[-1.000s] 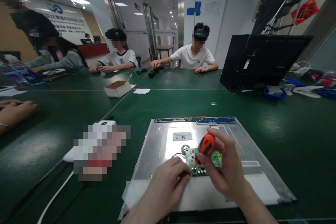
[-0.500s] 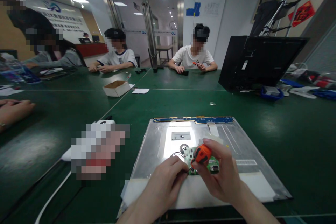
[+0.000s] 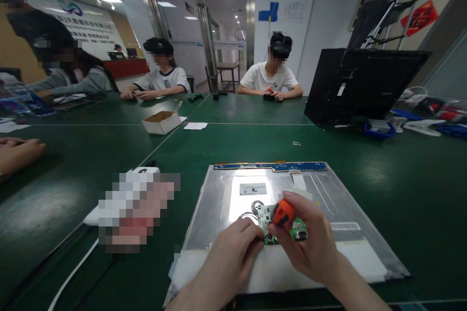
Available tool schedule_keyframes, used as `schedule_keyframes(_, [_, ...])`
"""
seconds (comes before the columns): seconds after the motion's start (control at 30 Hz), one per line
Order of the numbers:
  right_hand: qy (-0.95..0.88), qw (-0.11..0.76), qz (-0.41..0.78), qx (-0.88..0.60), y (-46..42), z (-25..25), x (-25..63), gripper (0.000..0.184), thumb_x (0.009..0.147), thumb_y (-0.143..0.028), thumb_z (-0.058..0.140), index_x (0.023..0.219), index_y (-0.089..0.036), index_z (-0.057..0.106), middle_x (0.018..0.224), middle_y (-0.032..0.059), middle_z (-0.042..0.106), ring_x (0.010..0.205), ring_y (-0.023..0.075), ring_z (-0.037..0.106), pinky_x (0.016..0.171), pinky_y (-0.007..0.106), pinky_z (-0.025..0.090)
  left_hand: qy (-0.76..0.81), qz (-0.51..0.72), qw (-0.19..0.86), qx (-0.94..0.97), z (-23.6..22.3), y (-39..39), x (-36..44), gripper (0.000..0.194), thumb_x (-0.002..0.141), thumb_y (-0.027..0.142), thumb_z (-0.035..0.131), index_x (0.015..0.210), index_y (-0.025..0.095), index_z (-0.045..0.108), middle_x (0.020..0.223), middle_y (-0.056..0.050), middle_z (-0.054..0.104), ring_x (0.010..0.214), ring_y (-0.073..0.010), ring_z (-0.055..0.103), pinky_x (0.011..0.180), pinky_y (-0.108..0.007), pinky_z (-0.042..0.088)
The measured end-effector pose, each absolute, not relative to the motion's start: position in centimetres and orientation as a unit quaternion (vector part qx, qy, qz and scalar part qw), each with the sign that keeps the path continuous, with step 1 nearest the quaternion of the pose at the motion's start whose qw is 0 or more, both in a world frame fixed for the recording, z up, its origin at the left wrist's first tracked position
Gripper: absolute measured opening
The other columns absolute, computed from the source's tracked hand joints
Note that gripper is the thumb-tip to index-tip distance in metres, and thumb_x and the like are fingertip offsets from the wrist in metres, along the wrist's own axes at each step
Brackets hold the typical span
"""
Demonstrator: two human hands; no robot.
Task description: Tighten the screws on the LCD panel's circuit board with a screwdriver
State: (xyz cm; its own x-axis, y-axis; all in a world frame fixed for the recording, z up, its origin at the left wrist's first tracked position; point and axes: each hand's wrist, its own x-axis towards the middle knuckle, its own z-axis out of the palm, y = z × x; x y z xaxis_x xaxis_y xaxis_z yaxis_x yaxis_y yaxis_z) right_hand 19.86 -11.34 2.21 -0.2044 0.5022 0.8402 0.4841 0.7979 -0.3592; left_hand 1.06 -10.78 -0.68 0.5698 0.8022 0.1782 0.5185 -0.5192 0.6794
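An orange and black screwdriver is pinched by its handle between the thumb and fingers of my right hand, tilted over a green circuit board. My left hand is closed at the board's lower left corner, fingertips pressed together by the screwdriver's lower end. Whatever lies between those fingertips is hidden. The board sits on the metal back of a flat display panel, which has a blue circuit strip along its far edge. Dark wires run from the board's left side.
Left of the panel lie a white power strip with cables and a blurred-out item. An open cardboard box and paper stand farther back. A black monitor rises at the right. Other people sit around the green table.
My hands and the screwdriver keep nearly the same place, the handle turned slightly. Across the table, a person's hand with an orange tool has lowered to a black object.
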Motion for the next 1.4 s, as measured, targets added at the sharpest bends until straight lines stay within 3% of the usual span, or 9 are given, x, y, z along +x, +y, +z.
schedule_keyframes(0.17, [-0.771, 0.549, -0.006, -0.322, -11.16, 2.25, 19.85, 0.055, 0.098, -0.022, 0.053, 0.148, -0.025, 0.03, 0.085, 0.0008, 0.07, 0.052, 0.0148, 0.062, 0.048, 0.028, 0.055, 0.387, 0.25, 0.294, 0.837, -0.85, -10.84, 1.13, 0.016, 0.091, 0.01, 0.048, 0.094, 0.019, 0.062, 0.098, -0.008, 0.065, 0.088, -0.0219, 0.06, 0.073, -0.03, 0.047])
schedule_keyframes(0.33, [-0.785, 0.54, -0.006, -0.303, -10.87, 2.58, 19.99, 0.057, 0.098, -0.021, 0.054, 0.149, -0.03, 0.03, 0.087, 0.0013, 0.071, 0.064, 0.0174, 0.067, 0.053, 0.028, 0.057, 0.381, 0.261, 0.3, 0.835, -0.5, -10.88, 1.1, 0.016, 0.091, 0.01, 0.048, 0.095, 0.019, 0.061, 0.1, -0.008, 0.065, 0.091, -0.0217, 0.059, 0.075, -0.03, 0.046])
schedule_keyframes(0.57, [-0.797, 0.523, 0.013, -0.3, -11.18, 3.06, 20.03, 0.061, 0.093, -0.015, 0.051, 0.15, -0.023, 0.031, 0.098, 0.0049, 0.073, 0.073, 0.0178, 0.07, 0.061, 0.03, 0.06, 0.39, 0.258, 0.294, 0.833, -0.1, -11.04, 1.1, 0.016, 0.089, 0.008, 0.049, 0.093, 0.019, 0.06, 0.097, -0.007, 0.065, 0.089, -0.021, 0.059, 0.072, -0.029, 0.045])
schedule_keyframes(1.4, [-0.8, 0.518, 0.006, -0.302, -11.17, 2.71, 20.08, 0.063, 0.092, -0.012, 0.051, 0.15, -0.022, 0.03, 0.095, 0.0044, 0.072, 0.064, 0.0162, 0.066, 0.054, 0.029, 0.057, 0.381, 0.268, 0.301, 0.832, -0.31, -11.03, 1.16, 0.018, 0.089, 0.008, 0.045, 0.094, 0.019, 0.058, 0.099, -0.008, 0.063, 0.088, -0.0209, 0.059, 0.073, -0.029, 0.047])
